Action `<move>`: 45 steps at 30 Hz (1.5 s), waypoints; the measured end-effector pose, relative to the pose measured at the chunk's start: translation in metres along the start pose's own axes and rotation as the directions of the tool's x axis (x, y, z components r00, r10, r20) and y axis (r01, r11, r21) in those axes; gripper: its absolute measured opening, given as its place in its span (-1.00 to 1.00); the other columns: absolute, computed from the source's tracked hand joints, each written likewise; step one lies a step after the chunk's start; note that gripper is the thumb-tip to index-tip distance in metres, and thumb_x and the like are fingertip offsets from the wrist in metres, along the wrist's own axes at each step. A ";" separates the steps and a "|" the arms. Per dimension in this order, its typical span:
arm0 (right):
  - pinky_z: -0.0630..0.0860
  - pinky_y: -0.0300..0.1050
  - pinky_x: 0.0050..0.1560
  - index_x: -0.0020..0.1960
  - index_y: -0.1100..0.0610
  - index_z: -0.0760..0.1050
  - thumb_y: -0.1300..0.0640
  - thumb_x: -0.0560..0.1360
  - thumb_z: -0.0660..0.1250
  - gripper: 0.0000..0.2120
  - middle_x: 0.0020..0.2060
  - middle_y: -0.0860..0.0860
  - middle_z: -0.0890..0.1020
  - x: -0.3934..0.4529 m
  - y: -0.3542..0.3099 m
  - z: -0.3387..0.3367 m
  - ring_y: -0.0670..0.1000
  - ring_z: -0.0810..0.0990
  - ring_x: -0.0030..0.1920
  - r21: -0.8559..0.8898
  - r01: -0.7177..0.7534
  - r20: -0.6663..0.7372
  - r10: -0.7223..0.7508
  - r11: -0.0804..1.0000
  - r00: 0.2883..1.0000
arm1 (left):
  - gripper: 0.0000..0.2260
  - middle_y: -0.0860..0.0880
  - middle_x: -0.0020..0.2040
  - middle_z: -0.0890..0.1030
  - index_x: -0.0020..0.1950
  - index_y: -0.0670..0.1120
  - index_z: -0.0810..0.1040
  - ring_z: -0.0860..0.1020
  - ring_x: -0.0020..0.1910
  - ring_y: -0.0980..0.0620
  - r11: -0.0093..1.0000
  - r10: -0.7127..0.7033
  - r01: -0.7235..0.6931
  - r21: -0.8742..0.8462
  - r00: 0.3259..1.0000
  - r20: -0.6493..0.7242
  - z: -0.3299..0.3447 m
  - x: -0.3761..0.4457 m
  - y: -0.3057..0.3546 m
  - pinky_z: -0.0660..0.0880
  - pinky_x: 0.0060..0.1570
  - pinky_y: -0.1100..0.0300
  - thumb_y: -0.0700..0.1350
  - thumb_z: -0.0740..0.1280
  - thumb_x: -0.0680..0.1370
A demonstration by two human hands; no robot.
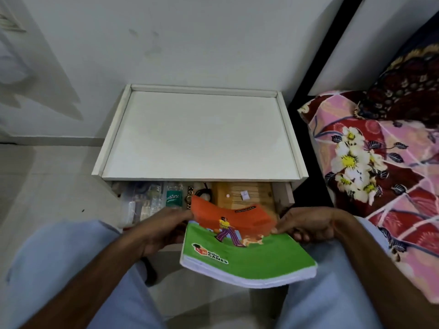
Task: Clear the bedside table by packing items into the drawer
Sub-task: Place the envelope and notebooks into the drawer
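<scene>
Last item: the book (247,248) goes into the drawer (282,193).
Left hand (164,230) and right hand (306,224) grip its far corners; ease it forward, flat and level, over what lies ahead.

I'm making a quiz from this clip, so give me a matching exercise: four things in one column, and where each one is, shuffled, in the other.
Things:
1. book
2. water bottle
3. wristwatch
4. floral pillow

Places:
A. on the bed, right of the bedside table
B. in the open drawer, just right of the bottle
C. held in both the left hand and right hand, in front of the drawer
D. in the drawer, green label showing

Pairs: 1-C, 2-D, 3-B, 4-A
</scene>
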State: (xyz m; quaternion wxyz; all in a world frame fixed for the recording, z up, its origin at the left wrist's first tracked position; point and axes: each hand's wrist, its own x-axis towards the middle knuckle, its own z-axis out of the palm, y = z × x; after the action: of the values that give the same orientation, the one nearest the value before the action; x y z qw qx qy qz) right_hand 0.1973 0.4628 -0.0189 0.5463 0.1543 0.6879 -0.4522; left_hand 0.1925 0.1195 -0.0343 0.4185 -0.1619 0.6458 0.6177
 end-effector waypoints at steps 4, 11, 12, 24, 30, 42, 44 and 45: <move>0.26 -0.33 -0.62 -0.35 0.18 0.48 0.17 0.55 0.34 -0.70 -0.61 -0.02 0.44 0.032 -0.003 -0.003 -0.14 0.33 -0.65 0.056 -0.039 -0.165 0.048 0.998 0.985 | -0.73 -0.28 0.04 0.68 0.15 -0.32 0.59 0.66 0.05 -0.23 1.000 0.023 -0.023 0.002 0.993 -0.118 0.008 0.036 -0.014 0.56 0.14 -0.06 -0.16 0.33 0.56; 0.31 -0.27 -0.53 -0.30 0.24 0.47 0.28 0.59 0.23 -0.71 -0.48 0.12 0.49 0.086 -0.009 -0.014 -0.04 0.39 -0.58 -0.197 -0.170 -0.475 0.057 0.966 0.878 | -0.73 -0.23 0.09 0.68 0.10 -0.30 0.61 0.66 -0.01 -0.14 0.986 0.051 -0.027 0.166 0.989 -0.141 0.027 0.116 -0.018 0.57 0.01 0.06 -0.12 0.25 0.63; 0.35 -0.22 -0.46 -0.23 0.27 0.53 0.28 0.58 0.24 -0.77 -0.36 0.17 0.54 0.092 -0.009 -0.016 0.01 0.45 -0.49 -0.230 -0.205 -0.499 0.066 0.951 0.864 | -0.75 -0.23 0.11 0.67 0.13 -0.29 0.60 0.65 -0.03 -0.11 0.985 0.045 -0.021 0.170 0.990 -0.136 0.031 0.127 -0.018 0.60 -0.06 0.09 -0.14 0.24 0.63; 0.59 -0.05 -0.03 0.31 0.19 0.41 0.30 0.58 0.16 -0.69 0.07 0.13 0.68 0.167 0.001 -0.028 0.14 0.68 0.07 -0.458 -0.449 -0.844 -0.216 0.767 0.491 | -0.72 -0.33 0.22 0.59 0.24 -0.34 0.56 0.57 0.21 -0.28 0.953 0.193 -0.108 0.284 0.938 -0.288 0.057 0.230 -0.020 0.49 0.24 -0.18 -0.40 0.33 0.52; 0.56 0.07 0.17 0.40 0.18 0.33 0.29 0.64 0.04 -0.64 0.24 0.18 0.55 0.195 0.019 -0.025 0.18 0.57 0.23 -0.446 -0.418 -0.807 -0.153 0.792 0.570 | -0.67 -0.21 0.23 0.62 0.29 -0.20 0.57 0.58 0.20 -0.19 0.932 0.208 -0.119 0.342 0.949 -0.237 0.065 0.239 -0.033 0.53 0.22 -0.09 -0.35 0.33 0.53; 0.58 -0.02 0.03 0.34 0.19 0.43 0.28 0.60 0.13 -0.67 0.32 0.22 0.47 0.202 0.000 0.029 0.16 0.61 0.14 -0.517 -0.193 -0.719 -0.300 0.834 0.627 | -0.74 -0.01 0.12 0.67 0.23 -0.02 0.60 0.61 -0.01 0.05 0.247 0.366 -0.294 0.923 0.911 0.192 0.054 0.150 0.036 0.50 0.11 0.14 -0.02 0.33 0.55; 0.58 0.00 0.10 0.18 0.28 0.55 0.28 0.57 0.22 -0.77 0.08 0.21 0.65 0.206 -0.007 0.054 0.20 0.64 0.10 -0.125 0.056 -0.579 -0.119 0.991 0.807 | -0.80 0.10 0.02 0.70 0.11 0.13 0.62 0.60 -0.15 0.10 0.100 0.580 -0.275 0.956 0.797 0.169 0.037 0.126 0.066 0.53 -0.04 0.14 0.07 0.29 0.53; 0.59 0.03 0.12 0.08 0.33 0.58 0.28 0.58 0.24 -0.81 -0.05 0.24 0.68 0.206 -0.009 0.070 0.24 0.66 0.07 0.219 0.090 -0.414 0.009 0.972 0.910 | -0.78 0.10 0.05 0.68 0.14 0.16 0.59 0.62 -0.08 0.05 0.045 0.668 -0.223 0.974 0.731 0.136 0.024 0.120 0.079 0.52 -0.06 0.12 0.09 0.29 0.52</move>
State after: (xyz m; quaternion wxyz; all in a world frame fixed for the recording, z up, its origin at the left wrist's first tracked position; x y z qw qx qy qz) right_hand 0.1608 0.3443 -0.1979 0.3573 0.2949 0.7329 -0.4983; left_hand 0.0712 0.1937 -0.0683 0.0782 0.2366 0.9583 0.1400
